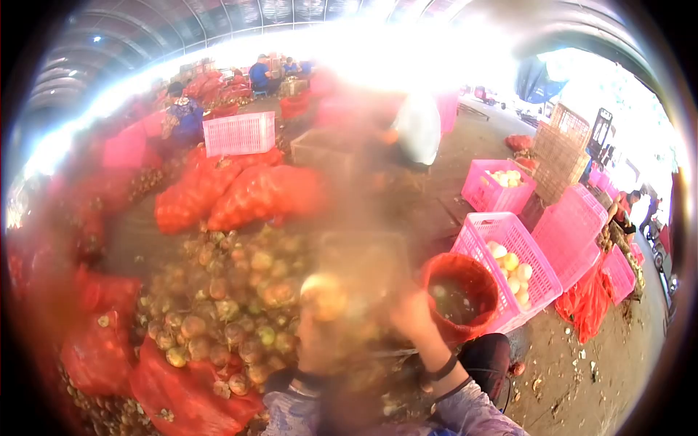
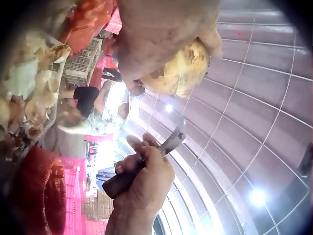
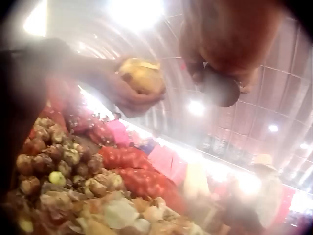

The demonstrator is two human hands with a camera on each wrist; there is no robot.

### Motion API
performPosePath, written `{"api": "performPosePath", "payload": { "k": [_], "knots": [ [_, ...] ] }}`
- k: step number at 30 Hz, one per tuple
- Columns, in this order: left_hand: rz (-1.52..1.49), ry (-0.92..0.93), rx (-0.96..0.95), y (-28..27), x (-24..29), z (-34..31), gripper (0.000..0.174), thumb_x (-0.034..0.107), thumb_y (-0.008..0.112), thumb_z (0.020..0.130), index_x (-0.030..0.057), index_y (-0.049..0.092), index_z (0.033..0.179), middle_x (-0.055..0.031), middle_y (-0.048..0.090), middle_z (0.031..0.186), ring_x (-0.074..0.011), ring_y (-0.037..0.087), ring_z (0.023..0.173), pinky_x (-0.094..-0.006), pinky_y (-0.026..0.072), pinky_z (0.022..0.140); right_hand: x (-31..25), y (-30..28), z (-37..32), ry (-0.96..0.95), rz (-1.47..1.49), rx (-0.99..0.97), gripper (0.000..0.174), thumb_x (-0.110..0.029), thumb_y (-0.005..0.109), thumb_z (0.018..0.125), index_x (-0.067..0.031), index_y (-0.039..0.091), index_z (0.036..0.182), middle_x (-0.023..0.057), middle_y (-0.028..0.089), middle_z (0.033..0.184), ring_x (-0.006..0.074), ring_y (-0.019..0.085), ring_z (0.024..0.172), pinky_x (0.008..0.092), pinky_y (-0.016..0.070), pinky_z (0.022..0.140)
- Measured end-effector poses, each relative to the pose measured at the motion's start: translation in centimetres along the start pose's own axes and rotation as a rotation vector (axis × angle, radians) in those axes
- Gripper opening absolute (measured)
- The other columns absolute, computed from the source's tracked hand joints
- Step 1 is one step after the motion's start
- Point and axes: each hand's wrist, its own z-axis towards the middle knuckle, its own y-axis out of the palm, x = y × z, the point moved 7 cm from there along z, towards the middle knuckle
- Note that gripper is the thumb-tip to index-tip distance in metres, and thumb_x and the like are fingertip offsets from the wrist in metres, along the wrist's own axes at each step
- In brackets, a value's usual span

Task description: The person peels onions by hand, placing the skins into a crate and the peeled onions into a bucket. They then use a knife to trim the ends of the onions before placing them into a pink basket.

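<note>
In the left wrist view my left hand (image 2: 164,36) grips a yellow onion (image 2: 182,73) with brown patches of skin. Below it, my right hand (image 2: 146,183) is curled round the dark handle (image 2: 120,182) of a short curved knife, its blade (image 2: 173,141) pointing up toward the onion without touching it. The right wrist view has the onion (image 3: 142,76) in my left hand (image 3: 129,95), and the rounded handle end (image 3: 221,87) under my right hand (image 3: 234,39). Haze blurs both hands in the head view, the left (image 1: 314,327) with the onion (image 1: 325,296), the right (image 1: 413,312) beside a red bucket (image 1: 488,280).
A heap of unpeeled onions (image 1: 218,305) lies at the left, with red net sacks (image 1: 262,192) behind it. Pink crates (image 1: 549,280) holding peeled onions stand at the right. Loose skins (image 3: 117,215) fill a surface below the hands. Other people (image 1: 259,73) sit farther back.
</note>
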Motion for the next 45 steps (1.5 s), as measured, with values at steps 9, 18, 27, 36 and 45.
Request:
{"api": "performPosePath", "payload": {
  "k": [9, 18, 27, 36, 45],
  "knots": [
    [-0.156, -0.066, 0.092, 1.8, -1.7, -1.4, 0.066, 0.051, 0.067, 0.091, 0.0089, 0.049, 0.138, -0.0081, 0.055, 0.135, -0.0247, 0.051, 0.127, -0.0398, 0.0432, 0.108, -2.0, 5.8, -5.4, -0.174, -0.304, -0.202, 0.070, -0.038, 0.078, 0.075, 0.0014, 0.051, 0.127, 0.0214, 0.062, 0.114, 0.0384, 0.065, 0.095, 0.0472, 0.0544, 0.078],
    [0.267, -0.022, 0.096, -0.2, -0.6, -0.7, 0.055, 0.024, 0.072, 0.087, 0.0053, 0.052, 0.134, -0.0085, 0.060, 0.124, -0.0209, 0.061, 0.111, -0.0351, 0.0515, 0.097, -1.0, 8.3, -4.6, -0.080, -0.254, -0.332, 0.087, -0.038, 0.080, 0.071, 0.0044, 0.044, 0.138, 0.0243, 0.060, 0.121, 0.0402, 0.063, 0.101, 0.0480, 0.0519, 0.086],
    [0.319, -0.066, 0.239, -3.9, -1.4, -1.0, 0.055, 0.017, 0.071, 0.084, 0.0021, 0.052, 0.133, -0.0095, 0.061, 0.121, -0.0209, 0.061, 0.111, -0.0343, 0.0509, 0.096, 0.0, 9.1, -3.8, 0.093, -0.290, -0.470, 0.056, -0.034, 0.076, 0.078, -0.0019, 0.061, 0.122, 0.0195, 0.066, 0.109, 0.0352, 0.066, 0.095, 0.0416, 0.0529, 0.081],
    [0.147, -0.195, 0.046, 2.1, -0.9, -2.5, 0.059, 0.038, 0.069, 0.088, 0.0056, 0.052, 0.135, -0.0055, 0.060, 0.126, -0.0214, 0.057, 0.118, -0.0380, 0.0468, 0.101, 2.7, 8.1, -4.5, -0.122, -0.382, -0.238, 0.032, -0.019, 0.061, 0.090, -0.0043, 0.059, 0.118, 0.0146, 0.068, 0.097, 0.0295, 0.069, 0.078, 0.0432, 0.0529, 0.067],
    [0.070, 0.043, -0.022, -0.3, 1.2, -1.4, 0.063, 0.039, 0.071, 0.087, 0.0062, 0.050, 0.137, -0.0102, 0.056, 0.135, -0.0264, 0.053, 0.126, -0.0422, 0.0435, 0.108, 14.4, 11.7, -7.6, -0.035, -0.333, -0.218, 0.027, -0.026, 0.059, 0.092, -0.0061, 0.063, 0.109, 0.0132, 0.069, 0.094, 0.0288, 0.071, 0.079, 0.0436, 0.0559, 0.066]
  ]
}}
